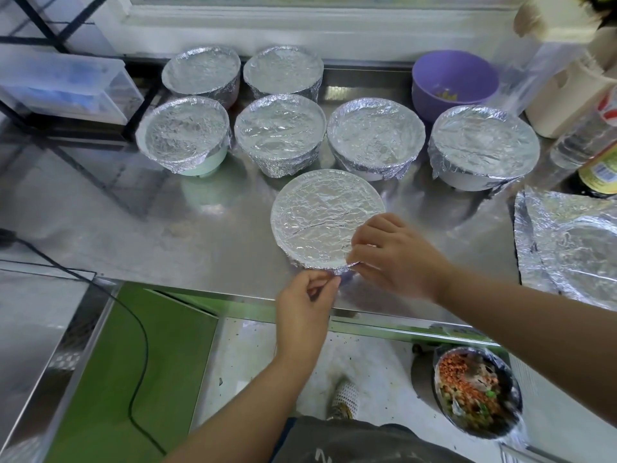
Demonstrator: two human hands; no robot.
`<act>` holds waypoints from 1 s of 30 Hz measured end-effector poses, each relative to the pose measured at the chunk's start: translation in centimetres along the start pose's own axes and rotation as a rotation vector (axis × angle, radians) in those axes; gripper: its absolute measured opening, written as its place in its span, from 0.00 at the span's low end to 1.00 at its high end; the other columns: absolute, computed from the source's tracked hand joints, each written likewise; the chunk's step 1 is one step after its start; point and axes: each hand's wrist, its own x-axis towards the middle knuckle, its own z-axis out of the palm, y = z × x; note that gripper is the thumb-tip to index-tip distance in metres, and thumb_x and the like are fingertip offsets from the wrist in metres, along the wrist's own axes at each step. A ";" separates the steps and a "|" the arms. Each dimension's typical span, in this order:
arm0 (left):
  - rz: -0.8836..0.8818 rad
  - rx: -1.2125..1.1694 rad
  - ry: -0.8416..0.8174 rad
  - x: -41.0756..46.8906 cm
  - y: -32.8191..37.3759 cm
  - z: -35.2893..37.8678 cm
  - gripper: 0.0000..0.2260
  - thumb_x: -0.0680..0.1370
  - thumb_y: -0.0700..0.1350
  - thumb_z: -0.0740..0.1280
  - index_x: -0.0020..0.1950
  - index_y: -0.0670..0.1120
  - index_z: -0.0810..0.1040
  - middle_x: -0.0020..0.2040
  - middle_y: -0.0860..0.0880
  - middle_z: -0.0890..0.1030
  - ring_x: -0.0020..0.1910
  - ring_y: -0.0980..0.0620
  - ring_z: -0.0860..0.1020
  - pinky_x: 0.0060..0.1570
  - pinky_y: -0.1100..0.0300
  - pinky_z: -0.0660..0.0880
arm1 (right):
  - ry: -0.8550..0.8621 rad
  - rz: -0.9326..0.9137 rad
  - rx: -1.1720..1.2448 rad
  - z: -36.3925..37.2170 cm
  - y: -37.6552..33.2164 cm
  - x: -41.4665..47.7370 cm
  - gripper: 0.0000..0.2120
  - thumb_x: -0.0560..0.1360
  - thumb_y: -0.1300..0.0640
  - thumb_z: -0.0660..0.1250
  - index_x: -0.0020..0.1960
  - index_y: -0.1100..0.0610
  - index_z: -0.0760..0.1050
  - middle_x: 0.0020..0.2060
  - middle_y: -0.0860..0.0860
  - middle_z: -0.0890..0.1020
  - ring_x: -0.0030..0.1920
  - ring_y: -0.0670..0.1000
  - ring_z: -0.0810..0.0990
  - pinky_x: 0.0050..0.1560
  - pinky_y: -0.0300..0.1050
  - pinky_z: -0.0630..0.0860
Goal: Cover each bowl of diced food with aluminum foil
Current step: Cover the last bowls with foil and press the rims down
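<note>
We are wearing a dark grey garment [350, 444] with pale lettering and a white mesh shoe [346, 394], both showing below the surface [167, 228].

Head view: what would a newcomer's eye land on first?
The front foil-covered bowl sits near the counter's front edge, where the left hand and right hand pinch its foil at the near rim. Behind it stand six more foil-covered bowls in two rows, with an uncovered purple bowl at the back right. A loose foil sheet lies at the right edge.
</note>
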 end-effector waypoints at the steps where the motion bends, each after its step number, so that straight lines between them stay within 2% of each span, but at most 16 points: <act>1: -0.046 -0.059 0.026 0.0 0.2 0.5 0.02 0.77 0.45 0.74 0.47 0.49 0.83 0.42 0.50 0.86 0.45 0.47 0.85 0.52 0.42 0.81 | 0.005 0.009 0.008 0.1 -0.1 0.0 0.03 0.77 0.56 0.71 0.46 0.55 0.81 0.44 0.50 0.80 0.45 0.56 0.77 0.52 0.50 0.73; 3: -0.083 -0.090 0.082 0.0 0.6 1.2 0.02 0.78 0.45 0.74 0.46 0.48 0.83 0.40 0.52 0.87 0.44 0.52 0.85 0.52 0.47 0.82 | 0.008 0.033 0.035 0.2 -0.2 0.0 0.04 0.78 0.55 0.70 0.45 0.54 0.81 0.44 0.50 0.80 0.46 0.56 0.77 0.52 0.50 0.73; 6: -0.095 -0.102 0.136 0.1 1.6 1.5 0.05 0.78 0.43 0.73 0.43 0.47 0.81 0.35 0.59 0.85 0.34 0.62 0.81 0.43 0.64 0.76 | 0.010 0.079 0.095 0.6 -0.5 0.3 0.03 0.77 0.56 0.72 0.45 0.55 0.82 0.44 0.49 0.80 0.48 0.55 0.77 0.51 0.49 0.74; 8: -0.113 -0.087 0.161 0.2 1.9 1.7 0.06 0.78 0.43 0.73 0.42 0.46 0.80 0.31 0.60 0.83 0.30 0.64 0.78 0.37 0.69 0.73 | 0.014 0.109 0.132 0.8 -0.7 0.5 0.03 0.76 0.57 0.72 0.44 0.55 0.82 0.43 0.50 0.79 0.48 0.56 0.77 0.50 0.50 0.75; 10: -0.134 -0.058 0.191 0.4 2.1 2.0 0.08 0.78 0.44 0.73 0.39 0.47 0.79 0.30 0.57 0.82 0.30 0.61 0.77 0.35 0.67 0.72 | 0.026 0.127 0.163 0.9 -0.8 0.7 0.03 0.76 0.58 0.72 0.43 0.57 0.82 0.43 0.50 0.79 0.47 0.56 0.76 0.50 0.47 0.74; 13: -0.185 -0.074 0.213 0.6 2.2 2.3 0.10 0.76 0.45 0.74 0.36 0.48 0.79 0.30 0.54 0.81 0.32 0.54 0.77 0.38 0.56 0.76 | 0.048 0.156 0.196 0.8 -0.9 0.8 0.04 0.75 0.60 0.72 0.41 0.58 0.82 0.42 0.51 0.79 0.48 0.55 0.74 0.52 0.40 0.69; 16: -0.274 -0.177 0.184 0.6 2.1 2.4 0.09 0.76 0.44 0.74 0.35 0.49 0.82 0.34 0.51 0.83 0.37 0.50 0.80 0.49 0.48 0.80 | 0.062 0.185 0.216 0.9 -1.1 0.8 0.04 0.74 0.61 0.72 0.41 0.59 0.81 0.42 0.51 0.79 0.48 0.54 0.74 0.52 0.38 0.68; 18: -0.332 -0.294 0.164 0.5 2.3 2.5 0.10 0.77 0.42 0.73 0.36 0.49 0.83 0.37 0.51 0.85 0.42 0.50 0.82 0.56 0.48 0.80 | 0.066 0.194 0.226 1.1 -1.1 0.8 0.04 0.74 0.61 0.73 0.41 0.58 0.81 0.42 0.51 0.79 0.48 0.54 0.74 0.52 0.39 0.70; 21: -0.420 -0.478 0.131 0.1 3.3 2.6 0.06 0.79 0.38 0.69 0.43 0.44 0.82 0.40 0.49 0.86 0.48 0.51 0.84 0.55 0.57 0.79 | 0.063 0.203 0.227 1.3 -1.0 0.7 0.03 0.74 0.61 0.74 0.42 0.58 0.82 0.42 0.51 0.79 0.48 0.54 0.75 0.51 0.42 0.72; 24: -0.493 -0.554 0.064 0.0 4.4 2.5 0.06 0.82 0.43 0.66 0.52 0.42 0.81 0.48 0.48 0.87 0.54 0.52 0.84 0.58 0.57 0.79 | 0.062 0.207 0.230 1.4 -1.0 0.7 0.03 0.74 0.60 0.74 0.43 0.58 0.82 0.42 0.51 0.79 0.48 0.54 0.75 0.52 0.40 0.71; 26: -0.526 -0.563 0.024 0.3 4.7 2.2 0.08 0.83 0.46 0.65 0.53 0.42 0.80 0.54 0.46 0.85 0.55 0.52 0.83 0.59 0.56 0.78 | 0.054 0.198 0.234 1.4 -1.1 0.8 0.05 0.75 0.56 0.73 0.43 0.57 0.83 0.42 0.50 0.79 0.47 0.54 0.75 0.52 0.41 0.71; 28: -0.544 -0.543 -0.004 0.7 4.8 1.8 0.08 0.84 0.46 0.63 0.50 0.44 0.79 0.50 0.48 0.85 0.52 0.54 0.81 0.58 0.58 0.75 | 0.049 0.216 0.228 1.0 -1.1 1.2 0.08 0.75 0.51 0.73 0.44 0.56 0.84 0.42 0.50 0.80 0.48 0.53 0.77 0.53 0.45 0.72; 30: -0.536 -0.539 0.000 1.0 4.9 1.6 0.08 0.84 0.43 0.61 0.47 0.46 0.77 0.36 0.54 0.84 0.44 0.56 0.80 0.51 0.60 0.72 | 0.047 0.324 0.211 0.2 -0.5 1.9 0.15 0.76 0.43 0.69 0.50 0.54 0.84 0.47 0.51 0.82 0.52 0.53 0.77 0.56 0.50 0.72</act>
